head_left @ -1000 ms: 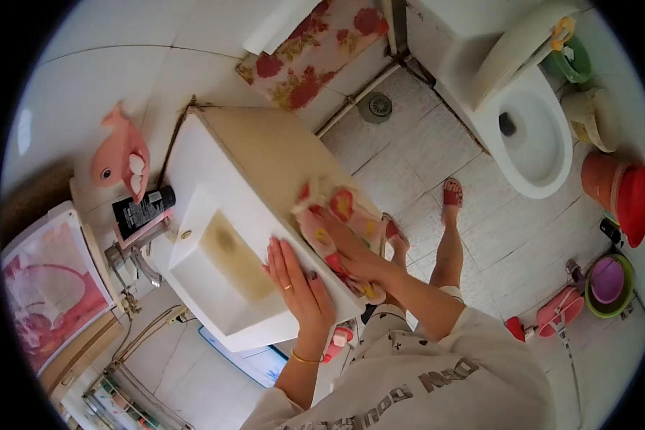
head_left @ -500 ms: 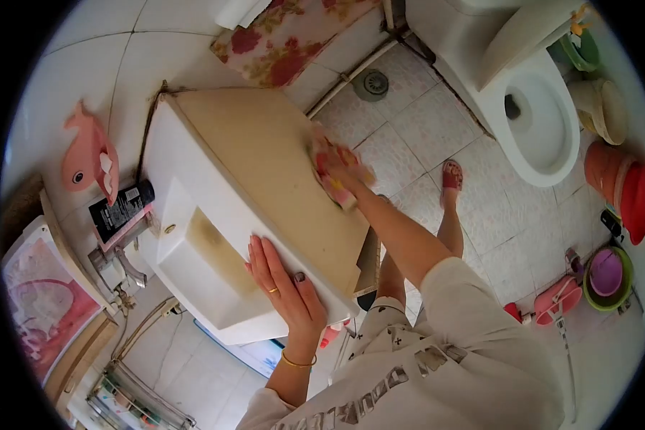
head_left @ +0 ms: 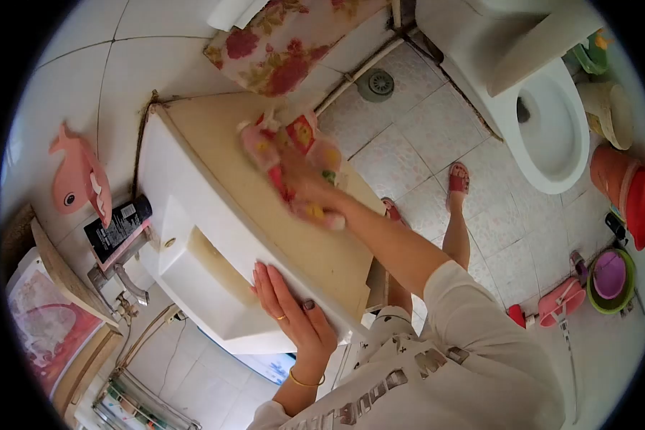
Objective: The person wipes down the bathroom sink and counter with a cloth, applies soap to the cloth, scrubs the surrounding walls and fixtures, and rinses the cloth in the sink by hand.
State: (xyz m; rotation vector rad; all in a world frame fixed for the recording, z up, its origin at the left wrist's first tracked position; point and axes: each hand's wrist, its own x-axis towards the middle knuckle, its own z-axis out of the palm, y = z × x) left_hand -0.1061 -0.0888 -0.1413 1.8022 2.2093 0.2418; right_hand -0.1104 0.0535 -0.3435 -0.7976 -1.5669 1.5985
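Observation:
A white washbasin [head_left: 204, 244] has a broad beige panel [head_left: 337, 247] along its side. My right hand [head_left: 304, 183], smeared by motion, presses a red, pink and yellow patterned cloth [head_left: 261, 147] against this panel. The cloth bunches around the fingers and partly hides them. On the basin's rim lies my left hand [head_left: 294, 308], fingers stretched out and holding nothing; it wears a ring and a bracelet. A metal faucet [head_left: 130, 283] stands at the basin's far side, close to a black tube [head_left: 118, 228].
A pink whale-shaped holder [head_left: 79, 179] hangs on the tiled wall. A toilet [head_left: 552, 122] stands at the upper right, near a floor drain [head_left: 376, 85]. Red and orange buckets [head_left: 613, 179] and a green basin [head_left: 627, 297] line the right side. A flowered sheet [head_left: 279, 50] covers the wall above the panel.
My right hand has slid the cloth up and left across the beige panel, away from its outer edge. My left hand stays on the basin rim. The view has shifted slightly.

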